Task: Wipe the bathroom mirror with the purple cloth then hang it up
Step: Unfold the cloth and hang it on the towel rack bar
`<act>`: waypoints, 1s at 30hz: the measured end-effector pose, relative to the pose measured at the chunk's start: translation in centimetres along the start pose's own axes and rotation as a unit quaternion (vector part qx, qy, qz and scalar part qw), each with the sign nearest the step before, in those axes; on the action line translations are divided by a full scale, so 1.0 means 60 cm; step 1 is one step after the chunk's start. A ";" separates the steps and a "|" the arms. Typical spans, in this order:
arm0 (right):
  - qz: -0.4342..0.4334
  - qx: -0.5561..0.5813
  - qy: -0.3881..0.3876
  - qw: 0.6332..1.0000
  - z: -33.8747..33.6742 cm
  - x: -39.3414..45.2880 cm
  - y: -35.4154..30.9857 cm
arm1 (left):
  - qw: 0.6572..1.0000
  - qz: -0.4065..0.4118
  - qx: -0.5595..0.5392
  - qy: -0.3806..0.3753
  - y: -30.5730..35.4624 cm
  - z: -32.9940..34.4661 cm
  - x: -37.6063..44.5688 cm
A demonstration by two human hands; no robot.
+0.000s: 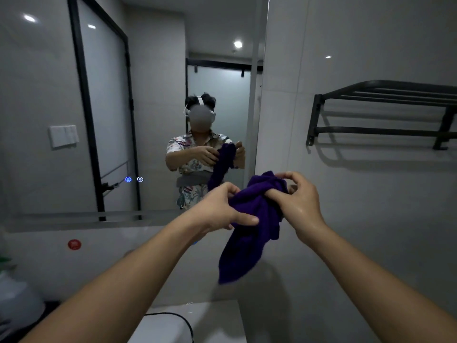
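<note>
You are holding your two arms out in front of you, and both hands are gripping the purple cloth point(249, 219). Your left hand point(222, 209) is pinching it from the left side, with the thumb lying along the bottom of the bunch. Your right hand point(296, 199) is closing on the top of the bunch from the right, with the fingers curling over it. The two hands are close together, with only the cloth between them.

The cloth is looking dark purple, soft and fuzzy, like a small towel. It is all scrunched up where you are holding it, and a long loose end is hanging down below your hands. It is not touching the wall or the glass. It is hanging in the air, just in front of the right edge of the mirror.

Farther back, the mirror point(74, 120) is filling the left part of the wall, and it is showing you holding the cloth. You cannot tell from here whether the glass is clean, so you cannot be sure the wiping is done. Your hands are not pressing on the glass right now.

On the wall to the right, up high, the black towel rack point(380, 131) is waiting with nothing on it. So the hanging part is not done yet. My guess is you are getting the cloth ready to hang.
</note>
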State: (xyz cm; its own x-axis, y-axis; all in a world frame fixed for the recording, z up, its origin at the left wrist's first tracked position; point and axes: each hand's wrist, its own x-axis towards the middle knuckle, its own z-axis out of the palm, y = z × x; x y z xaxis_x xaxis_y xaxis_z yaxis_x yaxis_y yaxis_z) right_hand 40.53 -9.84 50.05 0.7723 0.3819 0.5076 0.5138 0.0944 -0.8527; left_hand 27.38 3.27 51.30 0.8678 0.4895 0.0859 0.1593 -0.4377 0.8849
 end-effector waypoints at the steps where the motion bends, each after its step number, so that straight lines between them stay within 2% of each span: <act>1: 0.017 0.008 -0.019 1.000 -0.004 -0.001 -0.003 | 0.999 -0.002 -0.029 0.023 0.000 0.000 0.002; 3: 0.037 0.016 -0.055 0.998 -0.016 -0.001 -0.006 | 0.990 -0.004 -0.121 0.077 0.000 -0.007 0.010; 5: 0.049 -0.008 -0.096 0.994 -0.031 -0.001 -0.008 | 0.985 0.012 -0.141 0.102 0.004 -0.020 0.019; 7: 0.011 -0.149 -0.132 0.980 -0.042 0.002 -0.006 | 0.988 0.043 -0.104 0.107 0.015 -0.027 0.026; 9: -0.056 -0.349 -0.154 0.923 -0.045 0.007 -0.007 | 0.990 0.079 -0.054 0.105 0.035 -0.024 0.028; 10: -0.083 -0.388 -0.164 0.903 -0.043 0.007 -0.011 | 0.990 0.095 -0.042 0.099 0.046 -0.020 0.030; 11: -0.100 -0.374 -0.183 0.904 -0.041 0.008 -0.015 | 0.989 0.105 -0.035 0.093 0.056 -0.016 0.032; 13: -0.098 -0.243 -0.238 0.935 -0.038 0.010 -0.024 | 0.989 0.117 -0.025 0.085 0.071 -0.008 0.037; 15: -0.047 -0.099 -0.275 0.955 -0.036 0.011 -0.029 | 0.988 0.130 -0.005 0.080 0.079 -0.004 0.041; 17: -0.001 -0.038 -0.261 0.965 -0.035 0.016 -0.025 | 0.987 0.142 0.012 0.079 0.083 -0.004 0.039; 23: 0.011 -0.089 -0.249 0.964 -0.035 0.018 -0.017 | 0.989 0.124 -0.002 0.079 0.075 -0.028 0.037; 27: 0.004 -0.122 -0.270 0.955 -0.029 0.019 -0.023 | 0.992 0.109 0.033 0.059 0.068 -0.037 0.045; 30: -0.026 -0.184 -0.257 0.948 -0.021 0.022 -0.020 | 0.994 0.062 0.072 0.050 0.067 -0.039 0.052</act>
State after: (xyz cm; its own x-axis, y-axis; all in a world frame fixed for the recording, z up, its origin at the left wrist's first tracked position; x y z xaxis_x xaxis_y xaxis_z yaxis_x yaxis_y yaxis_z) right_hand 41.45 -10.62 51.90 0.5061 0.7923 0.3407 0.7152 -0.1648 -0.6793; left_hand 29.62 4.77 56.20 0.8351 0.4943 0.2415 0.1258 -0.5989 0.7909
